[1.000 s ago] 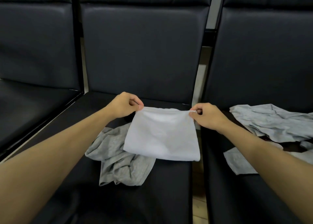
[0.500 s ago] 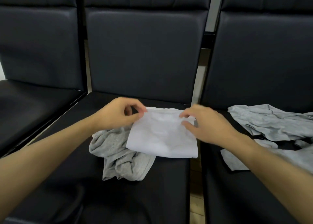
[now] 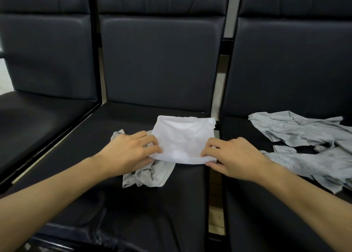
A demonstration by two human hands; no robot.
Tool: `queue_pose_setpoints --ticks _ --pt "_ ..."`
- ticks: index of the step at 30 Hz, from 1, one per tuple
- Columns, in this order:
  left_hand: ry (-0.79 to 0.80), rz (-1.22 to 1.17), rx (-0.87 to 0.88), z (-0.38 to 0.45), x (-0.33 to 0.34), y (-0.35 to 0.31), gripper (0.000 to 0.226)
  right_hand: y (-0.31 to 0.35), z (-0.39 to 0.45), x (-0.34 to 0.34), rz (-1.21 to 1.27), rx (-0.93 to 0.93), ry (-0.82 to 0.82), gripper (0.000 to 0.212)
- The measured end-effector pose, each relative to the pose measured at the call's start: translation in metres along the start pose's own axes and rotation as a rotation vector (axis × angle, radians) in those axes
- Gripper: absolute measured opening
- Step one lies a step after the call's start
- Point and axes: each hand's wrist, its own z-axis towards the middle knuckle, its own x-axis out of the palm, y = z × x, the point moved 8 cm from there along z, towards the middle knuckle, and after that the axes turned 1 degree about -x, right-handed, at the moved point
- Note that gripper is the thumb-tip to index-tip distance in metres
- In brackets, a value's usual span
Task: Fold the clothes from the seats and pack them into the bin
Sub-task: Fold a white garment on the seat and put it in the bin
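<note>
Middle seat (image 3: 133,204): black padded chair, carries the work. Right seat (image 3: 266,223) and left seat (image 3: 38,114): same black padding, one on each side of it.

Grey garments (image 3: 304,135): loose and unfolded, spread over the back and right part of the right seat, reaching its right edge.

White garment (image 3: 183,137): folded to a rough rectangle, flat near the back right corner of the middle seat, its right edge just beside the gap between the middle and right seats. Its near left part overlaps the grey crumpled garment.

Grey crumpled garment (image 3: 150,175): bunched on the middle seat, partly under the white garment and under the left hand.

Left hand (image 3: 129,152): fingers (image 3: 152,147) curled, pinching the near left corner of the white garment.

Right hand (image 3: 234,156): fingers (image 3: 209,152) bent over the near right corner of the white garment, thumb under its edge, grasping it.
</note>
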Motion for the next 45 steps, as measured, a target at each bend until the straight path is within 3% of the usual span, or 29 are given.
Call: queue_pose_setpoints --ticks 4,12,17,21,26,29,32,35,38,41,45 --pt "-0.035 0.065 -0.052 0.002 0.002 0.001 0.028 -0.002 -0.003 0.004 -0.052 -0.020 -0.111 0.024" --pt "-0.117 -0.033 -0.107 -0.004 -0.021 -0.002 0.027 0.003 -0.009 -0.011 0.023 -0.088 -0.269 0.016" --pt "-0.159 0.059 -0.076 0.016 -0.056 0.014 0.019 -0.019 0.003 -0.035 0.054 -0.007 -0.342 0.019" --pt "-0.135 0.025 -0.177 0.055 -0.059 0.054 0.018 -0.053 0.044 -0.047 0.129 0.154 -0.243 0.024" --pt "0.111 -0.059 -0.323 0.094 -0.005 0.104 0.021 -0.104 0.084 -0.016 0.224 0.413 -0.027 0.018" --pt "0.198 -0.017 -0.328 0.100 0.019 0.107 0.036 -0.103 0.090 -0.008 0.147 0.489 -0.063 0.033" --pt "0.147 0.007 -0.215 0.100 0.021 0.084 0.046 -0.065 0.090 -0.021 -0.006 0.349 -0.125 0.039" --pt "0.192 0.020 -0.103 0.093 0.024 0.052 0.052 -0.027 0.082 -0.006 -0.144 0.173 0.051 0.061" --pt "0.240 0.062 -0.101 0.085 0.029 0.041 0.065 -0.028 0.073 0.010 -0.205 0.208 0.182 0.072" --pt "0.362 0.027 -0.129 0.081 0.041 0.040 0.075 -0.039 0.073 0.014 -0.231 0.258 0.155 0.057" --pt "0.311 0.053 -0.126 0.100 0.040 0.046 0.048 -0.042 0.086 0.013 -0.297 0.251 0.090 0.031"
